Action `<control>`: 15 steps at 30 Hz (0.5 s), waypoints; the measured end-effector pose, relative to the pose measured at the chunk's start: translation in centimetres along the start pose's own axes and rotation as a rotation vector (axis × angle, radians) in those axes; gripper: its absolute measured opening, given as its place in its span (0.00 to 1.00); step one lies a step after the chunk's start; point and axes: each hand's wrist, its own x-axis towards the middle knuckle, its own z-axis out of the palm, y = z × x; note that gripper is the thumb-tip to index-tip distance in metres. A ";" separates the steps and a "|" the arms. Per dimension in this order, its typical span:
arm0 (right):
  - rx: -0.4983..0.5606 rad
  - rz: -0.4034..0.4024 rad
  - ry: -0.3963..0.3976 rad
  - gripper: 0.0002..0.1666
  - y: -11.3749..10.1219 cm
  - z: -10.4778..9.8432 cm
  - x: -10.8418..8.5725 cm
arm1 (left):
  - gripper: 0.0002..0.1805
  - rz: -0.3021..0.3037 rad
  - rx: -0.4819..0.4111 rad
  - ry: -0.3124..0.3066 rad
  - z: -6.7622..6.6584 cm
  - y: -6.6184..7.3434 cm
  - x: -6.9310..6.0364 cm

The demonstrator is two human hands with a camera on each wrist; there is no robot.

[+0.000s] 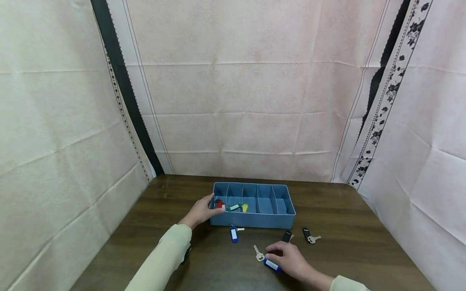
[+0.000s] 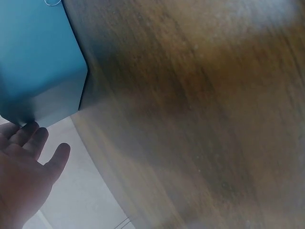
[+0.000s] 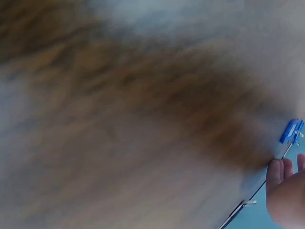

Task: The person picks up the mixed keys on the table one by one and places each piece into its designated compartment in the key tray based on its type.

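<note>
A blue compartment box [image 1: 251, 220] stands lengthwise on the table. My left hand [image 1: 200, 211] holds its left end, thumb at the front corner and fingers along the side; some fingertips are hidden in the left wrist view. Inside the box are a red key tag [image 1: 219, 203], a green one [image 1: 234, 207] and a yellow one [image 1: 245, 207]. My right hand [image 1: 290, 258] is low over the table, thumb against a blue key tag [image 1: 272, 265] with a silver key [image 1: 259, 254]. A gap shows between its thumb and forefinger.
In front of the box lie another blue key tag [image 1: 234, 234] with a key and a black key tag [image 1: 306, 233] with a key. A second black tag [image 1: 287, 236] is just beyond my right hand. Light cloths [image 1: 255, 121] hang around the brown table [image 1: 327, 206].
</note>
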 end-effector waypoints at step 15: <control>-0.204 -0.094 0.077 0.02 -0.6 1.4 0.1 | 0.56 0.007 -0.011 0.004 -0.1 0.0 0.0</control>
